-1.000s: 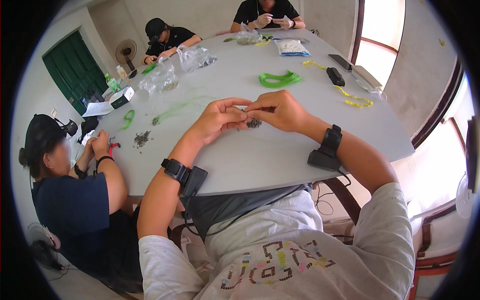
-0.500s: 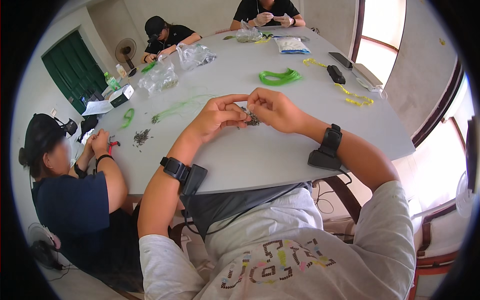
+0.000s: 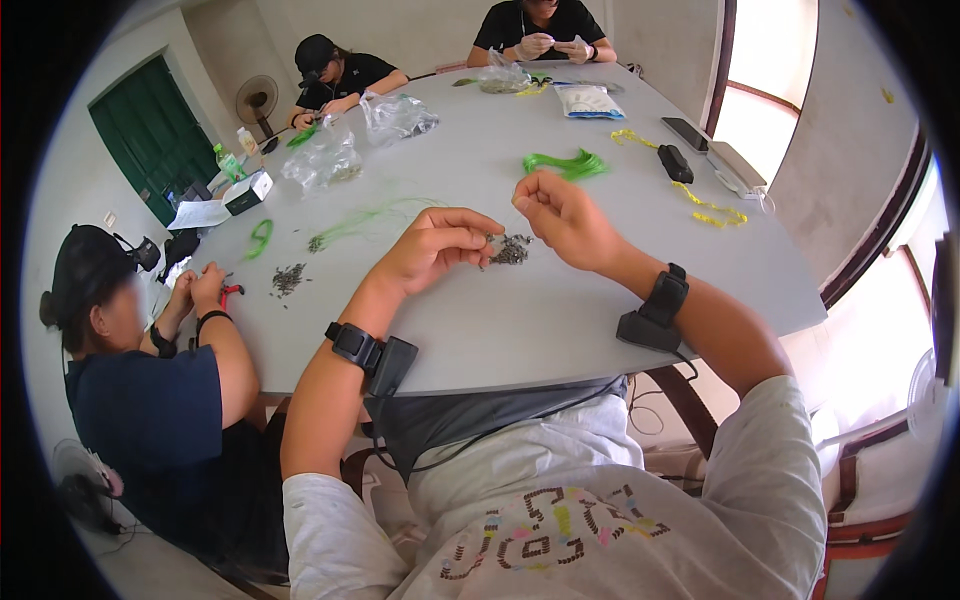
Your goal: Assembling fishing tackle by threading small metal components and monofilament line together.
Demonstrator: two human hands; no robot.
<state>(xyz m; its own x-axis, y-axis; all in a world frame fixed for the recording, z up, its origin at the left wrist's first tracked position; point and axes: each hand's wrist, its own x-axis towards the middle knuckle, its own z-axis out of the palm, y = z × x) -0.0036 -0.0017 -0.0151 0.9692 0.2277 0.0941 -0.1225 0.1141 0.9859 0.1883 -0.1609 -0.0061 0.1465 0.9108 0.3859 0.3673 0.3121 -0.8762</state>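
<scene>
A small heap of dark metallic-looking bits [image 3: 513, 250] lies on the grey table [image 3: 500, 340] between my hands. My left hand [image 3: 432, 248] is at the heap's left edge, thumb and fingers closed together. Whatever they pinch is too small to make out. My right hand [image 3: 568, 222] is raised just beyond the heap's right side, its thumb and forefinger pinched. What lies between those fingertips, if anything, cannot be seen. A bundle of bright green strands [image 3: 568, 163] rests beyond my right hand. Loose thin green strands [image 3: 370, 222] spread out to the left.
Another dark heap [image 3: 288, 280] and a green loop [image 3: 260, 238] lie left, near a seated co-worker [image 3: 150, 370]. Plastic bags [image 3: 325, 160] and two more people are at the far side. A yellow tape [image 3: 715, 216], black case [image 3: 675, 162] and phone [image 3: 686, 133] lie right.
My hands have moved apart: the right has lifted up and to the right, and the left has dropped slightly. More of the dark heap shows between them.
</scene>
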